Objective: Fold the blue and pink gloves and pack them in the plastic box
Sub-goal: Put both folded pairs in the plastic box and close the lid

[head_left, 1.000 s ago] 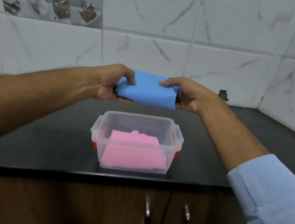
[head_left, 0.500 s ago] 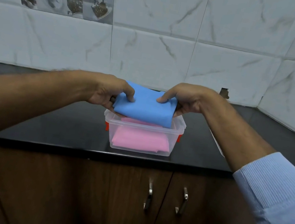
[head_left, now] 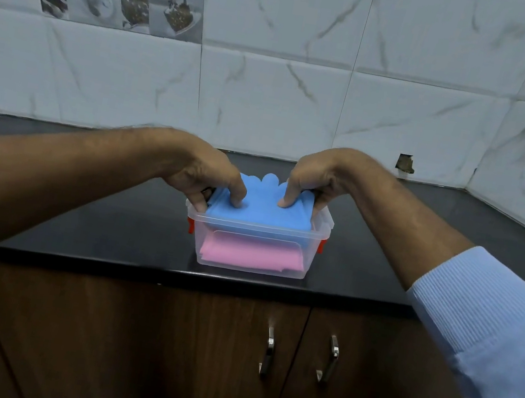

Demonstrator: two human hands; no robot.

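A: Where the black countertop [head_left: 76, 223] meets the marble-tiled wall [head_left: 270, 103], how many things do you count, from the biggest down?

B: One countertop. Under its front edge are two brown cabinet doors [head_left: 132, 344], each with one metal handle [head_left: 268, 351]. On the countertop stands one clear plastic box [head_left: 256, 250], near the front edge and about in the middle of it. It has red clips at its two short ends; I can see two of them.

A: And inside the box?

B: One pink folded glove bundle [head_left: 250, 255] lies flat on the bottom. One blue folded glove bundle [head_left: 261, 210] lies over it, at the height of the rim. Its rounded finger ends stick up at the far side of the box. How many single gloves are in each bundle, I cannot tell.

A: How do the hands hold it?

B: There are two bare hands. The left hand [head_left: 204, 175] pinches the left end of the blue bundle, with the thumb pressed on top and the other fingers curled under that edge. The right hand [head_left: 316, 181] does the same at the right end, thumb on top. The blue bundle lies between the two hands and a little below the knuckles. The right arm has a light blue sleeve [head_left: 487, 340].
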